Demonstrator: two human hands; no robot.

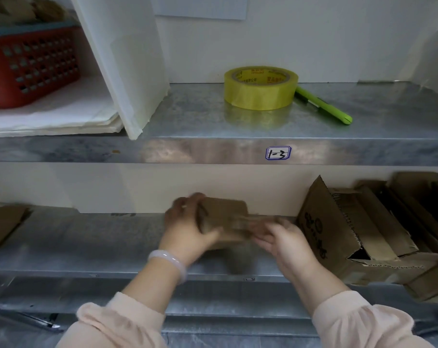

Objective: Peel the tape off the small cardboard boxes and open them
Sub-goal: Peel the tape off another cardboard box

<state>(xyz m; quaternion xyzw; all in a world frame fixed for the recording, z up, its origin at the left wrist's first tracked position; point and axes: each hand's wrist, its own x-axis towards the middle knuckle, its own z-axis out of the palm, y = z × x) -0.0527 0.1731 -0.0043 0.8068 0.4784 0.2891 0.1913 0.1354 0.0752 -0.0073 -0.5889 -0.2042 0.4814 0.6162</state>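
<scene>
shelf label [278,153] "1-3", hands gripping small box [225,217]

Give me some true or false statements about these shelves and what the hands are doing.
1. The yellow tape roll sits on the upper shelf. True.
2. The green pen-shaped tool lies left of the yellow tape roll. False: it lies to its right.
3. The left hand grips the small cardboard box. True.
4. The red basket stands on the lower shelf. False: it is on the upper shelf, far left.
5. The opened boxes lie right of the small cardboard box. True.
</scene>
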